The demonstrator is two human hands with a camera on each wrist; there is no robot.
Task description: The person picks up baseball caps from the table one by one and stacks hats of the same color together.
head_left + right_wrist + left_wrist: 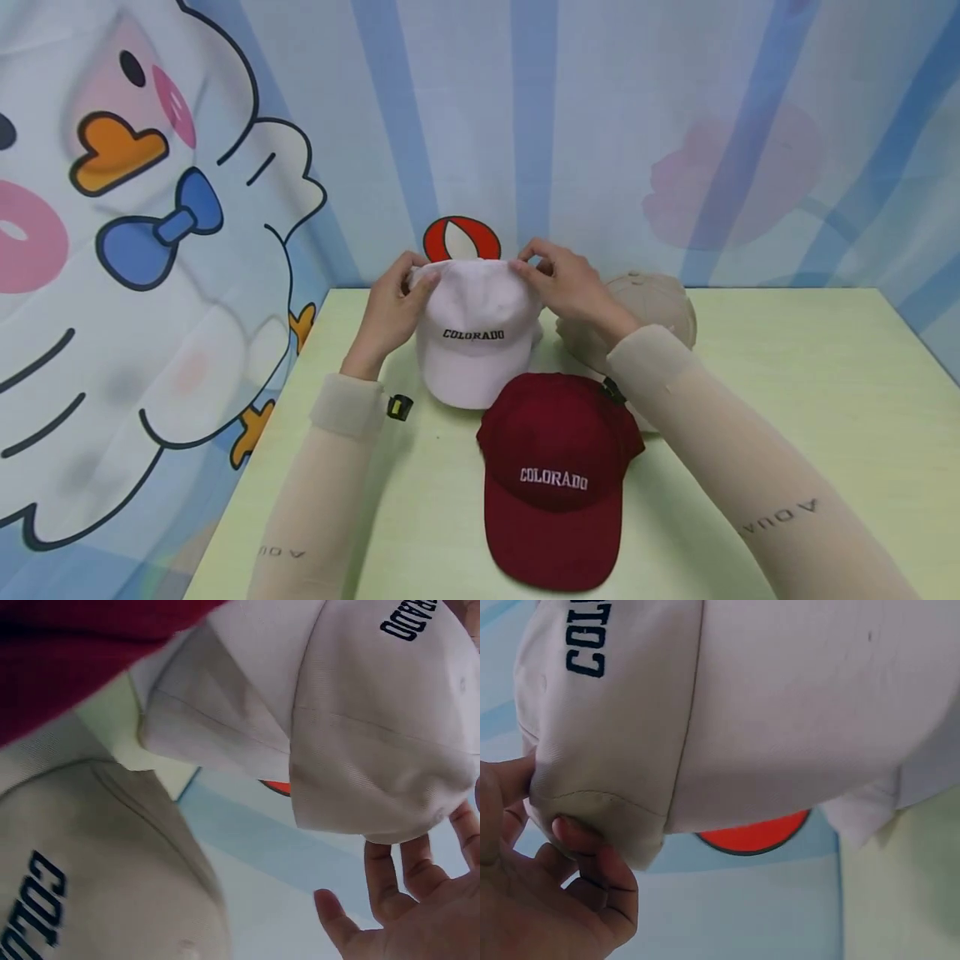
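Observation:
A white baseball cap [480, 312] with dark COLORADO lettering stands brim toward me at the back of the table. My left hand [392, 310] pinches the side of its crown, where the left wrist view shows fingers and thumb on the folded fabric [600, 817]. On the other side, my right hand [568, 285] holds the top of the crown, with fingertips tucked behind it in the right wrist view. Just in front lies a maroon cap [553, 442] with white COLORADO lettering. A beige cap [651, 307] sits beside my right wrist, partly covered by that arm.
Another pale cap part [214, 712] shows behind the white cap in the right wrist view. The light-yellow table [795, 400] ends at a blue striped backdrop [607, 142]. A printed cartoon bird [195, 342] covers the cloth on the left.

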